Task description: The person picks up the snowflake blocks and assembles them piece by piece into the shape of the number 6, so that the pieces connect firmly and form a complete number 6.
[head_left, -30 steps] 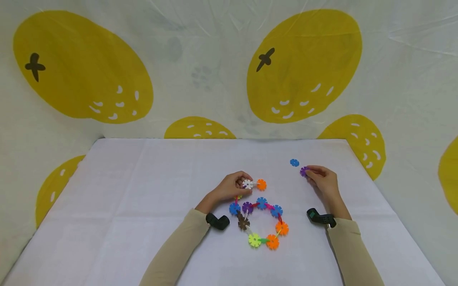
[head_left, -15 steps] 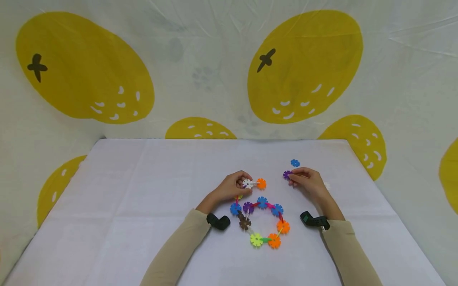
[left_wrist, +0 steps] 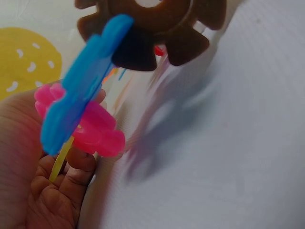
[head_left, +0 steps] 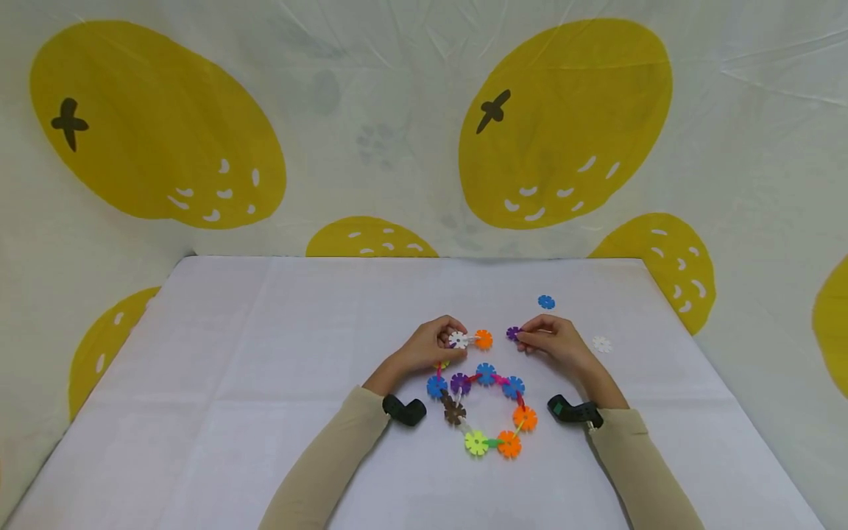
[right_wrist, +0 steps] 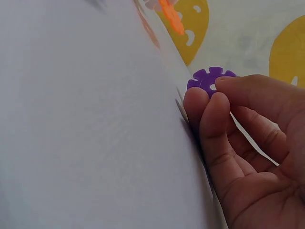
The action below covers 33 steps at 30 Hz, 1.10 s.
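My left hand (head_left: 424, 347) pinches a chain of notched plastic snowflake discs at a white disc (head_left: 458, 340). An orange disc (head_left: 484, 338) sticks out to the right of it. The rest of the chain curves down into a loop with a purple disc (head_left: 460, 383) and a lime disc (head_left: 476, 443). Close to the left wrist camera, a brown disc (left_wrist: 178, 47), a blue disc (left_wrist: 78, 90) and a pink disc (left_wrist: 102, 133) are linked. Between thumb and fingertips, my right hand (head_left: 556, 342) pinches a loose purple disc (right_wrist: 205, 78), just right of the orange one.
A loose blue disc (head_left: 546, 302) lies beyond my right hand, and a loose white disc (head_left: 602, 344) lies to its right. White cloth covers the table (head_left: 265, 368). Behind its far edge hangs a curtain (head_left: 377, 110) with yellow fruit shapes.
My right hand has carried the purple disc leftward and slightly nearer, toward the orange end of the chain, uncovering the loose white disc. My left hand has stayed in place.
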Each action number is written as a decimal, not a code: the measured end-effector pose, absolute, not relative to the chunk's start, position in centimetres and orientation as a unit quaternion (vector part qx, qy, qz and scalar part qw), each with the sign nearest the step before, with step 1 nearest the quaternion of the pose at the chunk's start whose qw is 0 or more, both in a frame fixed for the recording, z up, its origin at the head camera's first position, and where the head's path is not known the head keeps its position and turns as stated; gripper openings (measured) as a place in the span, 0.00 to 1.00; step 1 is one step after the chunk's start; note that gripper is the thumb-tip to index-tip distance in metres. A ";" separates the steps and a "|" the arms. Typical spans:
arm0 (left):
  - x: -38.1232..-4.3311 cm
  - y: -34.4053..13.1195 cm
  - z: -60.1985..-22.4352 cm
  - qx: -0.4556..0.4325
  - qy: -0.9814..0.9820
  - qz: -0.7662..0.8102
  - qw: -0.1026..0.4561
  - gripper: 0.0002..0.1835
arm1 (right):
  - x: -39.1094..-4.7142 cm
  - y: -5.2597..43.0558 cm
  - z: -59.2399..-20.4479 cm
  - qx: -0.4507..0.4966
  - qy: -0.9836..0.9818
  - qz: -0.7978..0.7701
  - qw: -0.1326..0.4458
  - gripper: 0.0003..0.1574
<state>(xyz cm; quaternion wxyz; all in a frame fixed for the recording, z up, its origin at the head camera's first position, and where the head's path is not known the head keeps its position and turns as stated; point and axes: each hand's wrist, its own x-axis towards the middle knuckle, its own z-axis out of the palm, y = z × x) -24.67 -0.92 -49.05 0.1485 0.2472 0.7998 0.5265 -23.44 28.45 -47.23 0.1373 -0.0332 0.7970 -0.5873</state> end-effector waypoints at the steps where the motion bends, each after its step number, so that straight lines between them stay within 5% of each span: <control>1: -24.7 -0.9 -49.0 0.248 0.799 0.527 0.149 0.20 | -23.4 28.4 -47.2 -0.037 0.795 -0.589 0.139 0.17; 33: -24.7 -1.1 -49.2 0.257 0.796 0.527 0.150 0.20 | -22.9 26.1 -47.4 -0.094 0.789 -0.587 0.156 0.13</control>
